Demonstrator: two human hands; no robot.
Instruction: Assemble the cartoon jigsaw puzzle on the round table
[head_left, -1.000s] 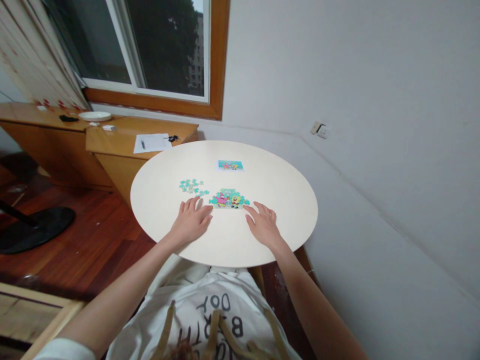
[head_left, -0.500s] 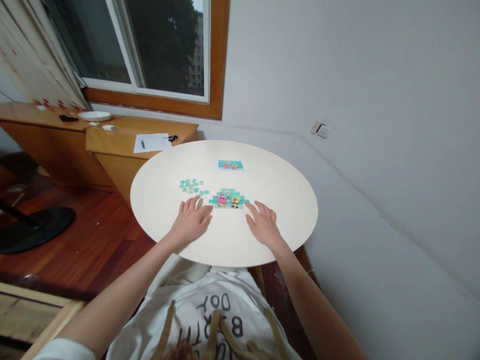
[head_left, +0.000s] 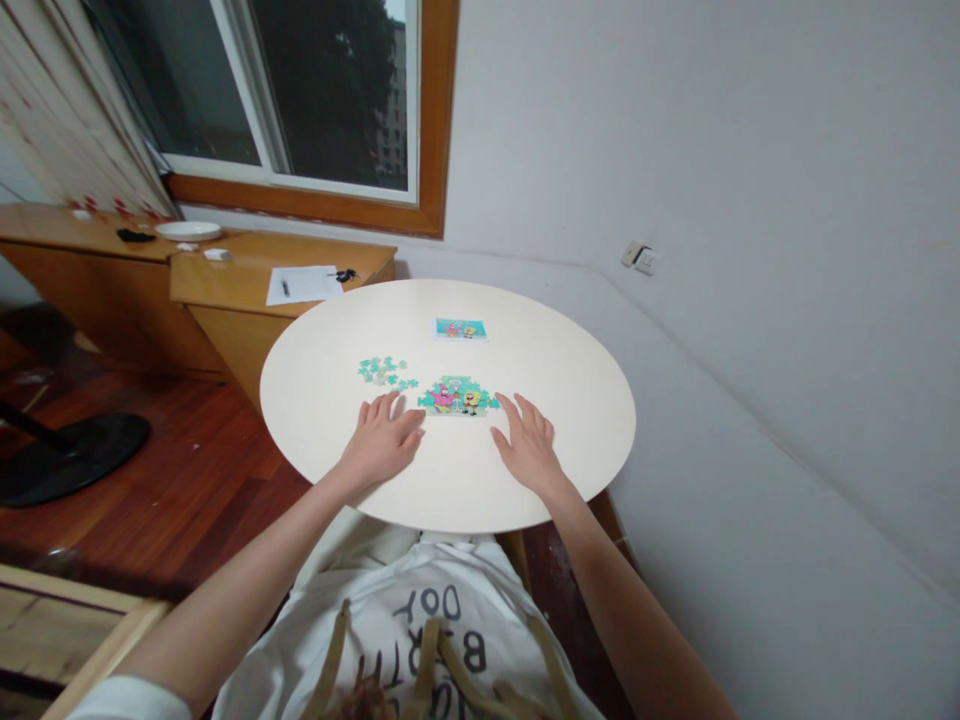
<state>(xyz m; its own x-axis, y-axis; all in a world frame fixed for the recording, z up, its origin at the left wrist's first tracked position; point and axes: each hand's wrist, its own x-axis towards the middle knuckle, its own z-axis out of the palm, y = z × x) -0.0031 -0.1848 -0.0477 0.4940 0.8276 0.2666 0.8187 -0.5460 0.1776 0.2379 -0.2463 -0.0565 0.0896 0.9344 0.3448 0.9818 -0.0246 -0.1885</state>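
Our left hand (head_left: 381, 440) lies palm down, fingers spread and gripping nothing, just beside the near left corner of the puzzle (head_left: 457, 397). Our right hand (head_left: 527, 445) is open too, fingers parted, the index fingertip at the puzzle's right edge (whether it presses on a piece there, we cannot tell). The puzzle lies flat between our fingertips, a little beyond them: its near edge is straight, its far edge jagged and narrowing, and on it we make out a pink figure at left and a yellow one at right, against teal.

Just past our left fingers we see the loose pieces (head_left: 381, 372), mostly teal, scattered near the puzzle's left side. Farther off, straight beyond the puzzle, lies a card (head_left: 460, 329) with a similar pink and yellow pair. All of these rest on the round white table (head_left: 555, 370).

Below our wrists is our white shirt (head_left: 405, 640), with dark lettering and tan straps. Beyond the table, to the left, a wooden cabinet (head_left: 247, 325) bears a paper (head_left: 300, 286) and a white plate (head_left: 189, 231). Above it we see the window (head_left: 330, 90) and a pale curtain (head_left: 75, 110); a socket (head_left: 646, 262) sits on the wall (head_left: 720, 150) to our right.
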